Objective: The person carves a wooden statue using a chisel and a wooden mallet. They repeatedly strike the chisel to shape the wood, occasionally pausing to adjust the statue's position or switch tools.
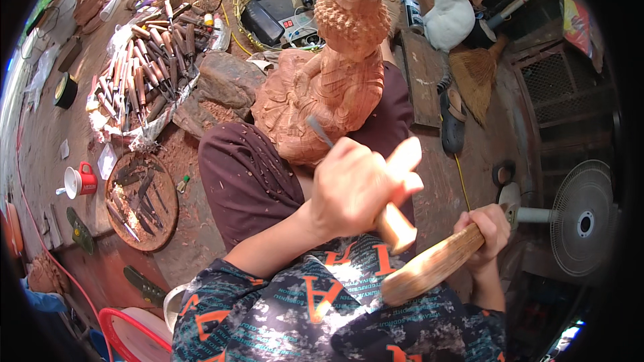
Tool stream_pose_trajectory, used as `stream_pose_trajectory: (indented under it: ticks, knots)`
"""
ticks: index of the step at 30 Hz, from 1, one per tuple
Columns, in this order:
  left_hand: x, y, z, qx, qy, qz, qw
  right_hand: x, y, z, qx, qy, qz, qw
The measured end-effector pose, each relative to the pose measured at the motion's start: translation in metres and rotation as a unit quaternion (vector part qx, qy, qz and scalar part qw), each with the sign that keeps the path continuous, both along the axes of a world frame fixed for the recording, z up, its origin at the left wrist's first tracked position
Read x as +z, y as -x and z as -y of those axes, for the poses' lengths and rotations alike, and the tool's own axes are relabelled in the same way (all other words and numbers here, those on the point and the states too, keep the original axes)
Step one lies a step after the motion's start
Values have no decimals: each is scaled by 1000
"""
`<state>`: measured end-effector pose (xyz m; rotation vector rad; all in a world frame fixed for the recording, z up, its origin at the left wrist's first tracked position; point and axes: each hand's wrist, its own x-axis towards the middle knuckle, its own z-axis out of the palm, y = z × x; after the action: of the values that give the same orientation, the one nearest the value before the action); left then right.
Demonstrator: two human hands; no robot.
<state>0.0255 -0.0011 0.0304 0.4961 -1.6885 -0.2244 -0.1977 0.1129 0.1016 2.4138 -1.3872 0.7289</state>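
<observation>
Reddish-brown wood: one carved figure [329,87], far centre. Left grip [355,188]: wrapped around a wooden-handled chisel [394,223], blade [320,131] toward the figure's lower front. Right grip [487,231]: wrapped around a wooden club [433,265], near right. Advisable: blade angle steady, blows light, square on the handle's end [404,244].

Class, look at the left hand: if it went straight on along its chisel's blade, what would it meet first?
The left hand would probably meet the reddish carving first; the chisel's blade seems to reach its surface, though depth is unclear.
</observation>
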Motion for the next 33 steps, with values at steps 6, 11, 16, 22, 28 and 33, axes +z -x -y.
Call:
stream_pose_trajectory:
  ticks: [6,11,16,22,28,33]
  knots:
    - [-18,-3,7,161,-232,221,933,-66,1,-26,-120,-64,187,973]
    - [-26,4,11,182,-195,221,938,-114,-7,-36,-197,-145,340,908]
    - [-28,-4,9,180,-183,243,935,-125,-15,-19,-207,-173,474,838]
    - [-12,6,7,104,-215,252,938,-136,-8,-5,-191,-193,520,810]
    - [25,38,-5,-149,21,218,964,-148,0,-8,-158,-174,680,695]
    - [25,46,6,-141,176,161,961,-144,-1,-14,-192,-146,591,770]
